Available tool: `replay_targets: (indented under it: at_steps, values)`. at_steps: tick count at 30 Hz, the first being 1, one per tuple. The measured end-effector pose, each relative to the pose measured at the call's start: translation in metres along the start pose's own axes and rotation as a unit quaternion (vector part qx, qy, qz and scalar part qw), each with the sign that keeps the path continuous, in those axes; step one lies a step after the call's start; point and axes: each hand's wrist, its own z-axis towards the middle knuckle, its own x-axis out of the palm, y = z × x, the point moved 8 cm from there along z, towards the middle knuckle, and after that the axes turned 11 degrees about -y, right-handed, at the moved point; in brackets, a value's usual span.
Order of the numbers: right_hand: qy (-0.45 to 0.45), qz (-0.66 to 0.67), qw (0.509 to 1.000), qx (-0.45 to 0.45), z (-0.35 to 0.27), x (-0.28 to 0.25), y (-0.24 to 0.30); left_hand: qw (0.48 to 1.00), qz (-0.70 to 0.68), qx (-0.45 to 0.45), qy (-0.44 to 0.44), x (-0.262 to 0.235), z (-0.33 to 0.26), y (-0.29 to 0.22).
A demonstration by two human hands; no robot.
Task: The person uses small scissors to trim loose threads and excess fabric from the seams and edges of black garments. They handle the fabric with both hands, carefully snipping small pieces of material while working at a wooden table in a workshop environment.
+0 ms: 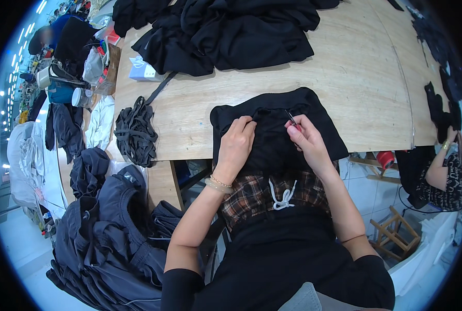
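A black garment (pixel 321 119) lies folded at the table's front edge, its near part hanging over onto my lap. My left hand (pixel 235 145) is closed on the garment's left side, its fingertips pinching the cloth beside a dark opening. In my right hand (pixel 309 142) is a small pair of thread snips (pixel 292 120) with red on the handle. The blades point up and left, close over the garment's upper edge. I cannot make out whether they touch a thread.
A pile of black garments (pixel 241 41) covers the table's far side. At left are a tissue box (pixel 144 71), a bundle of dark grey straps (pixel 136 132) and a heap of grey clothes (pixel 101 233). Another person's arm (pixel 441 166) and a wooden stool (pixel 394 233) are at right.
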Motion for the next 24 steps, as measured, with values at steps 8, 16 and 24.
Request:
replay_targets:
  at_steps: [8,16,24]
  values:
    - [-0.022,-0.334,0.911,-0.241,0.015,0.012,0.050,0.988,-0.071,-0.123,-0.054,-0.016,-0.007,0.006]
    - [0.007,-0.466,0.828,-0.311,0.025,0.027,0.057,0.999,0.015,-0.037,-0.028,-0.011,-0.001,-0.006]
    - [0.043,-0.484,0.791,-0.371,0.025,0.043,0.048,0.999,-0.003,-0.039,-0.037,-0.007,-0.003,-0.003]
